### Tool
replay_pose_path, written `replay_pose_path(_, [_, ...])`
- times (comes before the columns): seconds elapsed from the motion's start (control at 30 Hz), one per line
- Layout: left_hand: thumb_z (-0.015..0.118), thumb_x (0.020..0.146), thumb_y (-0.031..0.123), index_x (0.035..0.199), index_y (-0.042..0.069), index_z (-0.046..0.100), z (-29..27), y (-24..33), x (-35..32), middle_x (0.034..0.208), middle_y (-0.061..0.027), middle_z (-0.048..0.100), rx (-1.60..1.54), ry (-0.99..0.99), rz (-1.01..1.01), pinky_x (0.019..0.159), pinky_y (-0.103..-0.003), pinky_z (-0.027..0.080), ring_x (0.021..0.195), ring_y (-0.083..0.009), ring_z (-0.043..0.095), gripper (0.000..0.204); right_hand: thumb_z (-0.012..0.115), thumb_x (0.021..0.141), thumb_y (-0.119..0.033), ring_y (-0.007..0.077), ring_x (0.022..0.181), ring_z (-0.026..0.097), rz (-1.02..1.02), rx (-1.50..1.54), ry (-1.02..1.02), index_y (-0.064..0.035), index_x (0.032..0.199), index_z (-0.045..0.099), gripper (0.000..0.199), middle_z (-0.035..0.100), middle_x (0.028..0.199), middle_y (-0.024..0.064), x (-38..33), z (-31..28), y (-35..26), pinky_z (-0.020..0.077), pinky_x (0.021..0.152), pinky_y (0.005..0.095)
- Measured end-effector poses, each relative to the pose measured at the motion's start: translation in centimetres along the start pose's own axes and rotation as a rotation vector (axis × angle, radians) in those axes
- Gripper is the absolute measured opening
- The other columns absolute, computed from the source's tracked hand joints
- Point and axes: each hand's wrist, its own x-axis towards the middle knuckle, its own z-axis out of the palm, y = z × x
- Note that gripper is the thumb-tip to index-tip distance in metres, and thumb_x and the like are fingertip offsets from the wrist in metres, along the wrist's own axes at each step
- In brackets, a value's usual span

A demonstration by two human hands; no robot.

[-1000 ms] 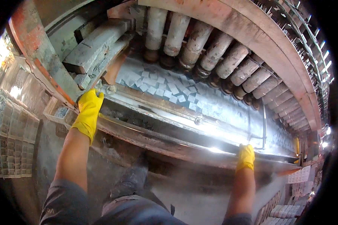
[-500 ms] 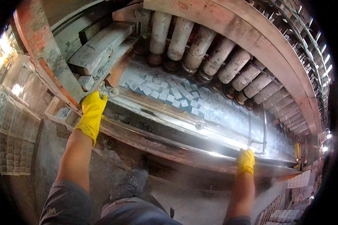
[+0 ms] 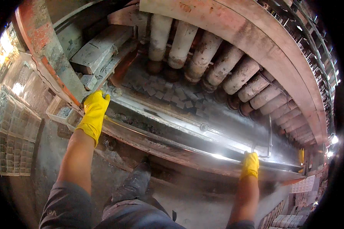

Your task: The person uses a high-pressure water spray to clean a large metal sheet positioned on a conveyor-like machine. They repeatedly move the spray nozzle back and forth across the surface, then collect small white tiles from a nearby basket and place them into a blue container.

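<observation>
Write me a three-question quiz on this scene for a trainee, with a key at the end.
1. Fill in: the left hand and right hand wear ____ gloves.
2. True or false: the row of grey cylinders stands between the person's legs and the square pieces.
3. Which hand is nearer the slanted red-and-grey post? A) left B) right

Key: 1. yellow; 2. false, the cylinders stand beyond the pieces; 3. A.

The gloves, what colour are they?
Yellow, both the left glove and the right glove. The head view shows them best.
</observation>
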Motion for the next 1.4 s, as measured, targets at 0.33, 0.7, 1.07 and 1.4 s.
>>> replay_pose_path(0.33, [0.071,0.087,0.046,0.12,0.01,0.074,-1.7,0.5,0.2,0.115,-0.0181,0.074,-0.016,-0.061,-0.048,0.093,-0.046,0.055,0.108,-0.0375,0.07,0.049,0.059,0.093,-0.047,0.0385,0.107,0.073,-0.025,0.004,-0.01,-0.0057,0.112,0.075,0.048,0.077,0.107,0.0191,-0.2,-0.2,-1.8,0.0524,0.09,0.0511])
replay_pose_path(0.7, [0.071,0.087,0.046,0.118,0.01,0.073,-1.2,1.3,1.1,0.112,-0.0173,0.075,0.004,-0.086,-0.022,0.092,-0.048,0.055,0.106,-0.038,0.07,0.047,0.058,0.095,-0.051,0.0332,0.102,0.075,-0.148,-0.154,0.045,-0.0073,0.119,0.071,0.052,0.079,0.094,0.0134,4.4,1.7,0.9,0.0532,0.088,0.0483])
replay_pose_path(1.07, [0.067,0.09,0.047,0.118,0.009,0.071,-1.5,2.4,2.2,0.119,-0.0192,0.072,0.043,-0.068,-0.013,0.096,-0.051,0.053,0.112,-0.04,0.067,0.048,0.057,0.097,-0.054,0.0401,0.122,0.065,-0.13,-0.12,0.048,-0.0063,0.125,0.069,0.057,0.07,0.129,0.0195,9.0,2.7,0.0,0.0509,0.099,0.0515])
replay_pose_path(1.4, [0.063,0.092,0.049,0.119,0.008,0.069,-1.7,4.2,3.2,0.123,-0.0208,0.07,0.093,-0.121,-0.036,0.099,-0.05,0.052,0.116,-0.04,0.066,0.05,0.059,0.094,-0.045,0.0445,0.124,0.062,-0.188,-0.144,0.112,-0.0019,0.124,0.068,0.054,0.066,0.131,0.0257,10.4,2.0,0.0,0.05,0.102,0.0507])
